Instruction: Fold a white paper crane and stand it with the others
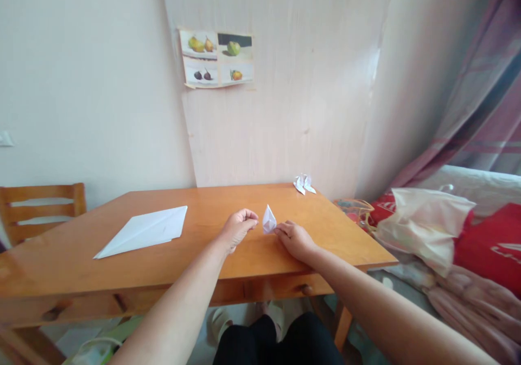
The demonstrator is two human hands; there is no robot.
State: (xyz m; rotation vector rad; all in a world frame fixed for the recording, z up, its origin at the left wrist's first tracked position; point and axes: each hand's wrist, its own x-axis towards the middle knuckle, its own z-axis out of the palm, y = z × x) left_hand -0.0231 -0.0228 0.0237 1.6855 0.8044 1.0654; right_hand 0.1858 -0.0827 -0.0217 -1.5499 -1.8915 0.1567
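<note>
One-handed, pinched small folded paper (pixel 268 222) in right fingers (pixel 284 228), just beside left fingers (pixel 246 214), loosely curled and empty; risked crumpling it by squeezing too hard.

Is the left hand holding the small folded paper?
No, a gap separates the left hand from the small folded paper in the right hand.

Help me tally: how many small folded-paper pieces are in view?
3: a folded piece in the right hand, plus a left piece and a right piece close together near the far right corner of the table. More could be hidden behind.
</note>
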